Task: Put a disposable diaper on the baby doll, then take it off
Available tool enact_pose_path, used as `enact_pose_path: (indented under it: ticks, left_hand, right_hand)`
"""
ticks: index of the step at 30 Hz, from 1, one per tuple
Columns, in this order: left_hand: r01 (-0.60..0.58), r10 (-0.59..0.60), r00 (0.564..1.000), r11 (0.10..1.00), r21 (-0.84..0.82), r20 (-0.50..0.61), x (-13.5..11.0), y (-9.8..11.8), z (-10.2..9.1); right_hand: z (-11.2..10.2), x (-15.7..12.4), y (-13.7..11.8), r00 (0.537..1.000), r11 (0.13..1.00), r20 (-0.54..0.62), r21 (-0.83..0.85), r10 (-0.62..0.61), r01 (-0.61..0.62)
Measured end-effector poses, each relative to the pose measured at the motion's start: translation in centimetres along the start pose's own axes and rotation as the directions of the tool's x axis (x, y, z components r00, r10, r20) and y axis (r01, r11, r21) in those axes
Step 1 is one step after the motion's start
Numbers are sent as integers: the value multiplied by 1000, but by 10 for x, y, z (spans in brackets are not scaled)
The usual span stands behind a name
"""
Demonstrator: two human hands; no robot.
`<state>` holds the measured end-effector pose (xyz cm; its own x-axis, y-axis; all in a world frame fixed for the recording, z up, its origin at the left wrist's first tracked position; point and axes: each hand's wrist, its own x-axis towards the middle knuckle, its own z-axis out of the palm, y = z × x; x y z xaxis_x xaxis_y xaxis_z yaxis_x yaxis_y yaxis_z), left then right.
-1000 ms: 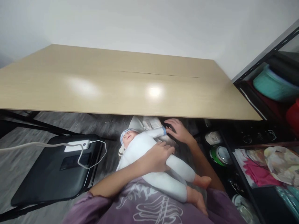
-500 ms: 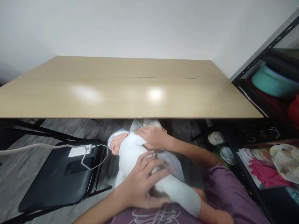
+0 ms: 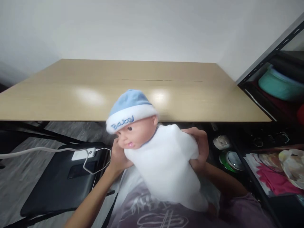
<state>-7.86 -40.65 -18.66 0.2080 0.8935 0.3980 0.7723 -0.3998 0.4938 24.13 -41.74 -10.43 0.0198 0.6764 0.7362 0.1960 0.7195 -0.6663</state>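
Observation:
A baby doll (image 3: 163, 161) in a white outfit is held upright over my lap, its head tilted and its face toward the left. On its head sits a light blue cap (image 3: 133, 104) with a white brim lettered in blue. My left hand (image 3: 118, 155) grips the doll's shoulder and arm on the left, below its chin. Around the arm on the other side, my right hand (image 3: 201, 147) is closed. The doll's lower legs are mostly out of sight near my shirt.
A wooden table (image 3: 95, 82) stands just ahead, its front edge behind the doll. To the left, a black chair (image 3: 54, 193) bears a white device (image 3: 82, 154) with a cable. On the right is a shelf with a teal basin (image 3: 280, 84) and pink cloth (image 3: 276, 180).
The doll has gone from lying across my lap to upright, its head raised in front of the table edge. My hands have moved from its body to its two sides.

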Motion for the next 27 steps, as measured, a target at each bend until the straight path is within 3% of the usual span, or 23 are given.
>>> enact_pose_path:
  ticks: [2,4,6,9,12,16,21,27]
  left_hand:
    - [-20,20,996,1000,1,-85,21,4,-1]
    - [-61,62,996,998,8,-71,44,12,-7]
    - [-93,93,996,995,30,0,68,18,-15]
    - [-107,97,987,991,76,126,103,15,-27]
    - [-93,62,971,987,128,229,136,2,-31]
    - [-89,25,943,980,178,331,172,-16,-22]
    - [-99,28,919,982,160,394,192,-31,-12]
    - [-94,36,940,983,157,340,189,-53,-13]
  right_hand:
    - [-2,5,10,999,998,-21,-53,37,-38]
    - [-11,17,21,997,986,-30,-151,68,-71]
    - [-25,34,30,997,955,13,-288,76,-69]
    - [-49,64,46,977,866,172,-500,122,-20]
    - [-66,86,66,919,742,311,-670,243,31]
    - [-74,97,103,853,620,368,-782,370,69]
    - [-85,90,141,821,554,352,-831,449,53]
    - [-104,71,160,800,561,269,-822,536,-100]
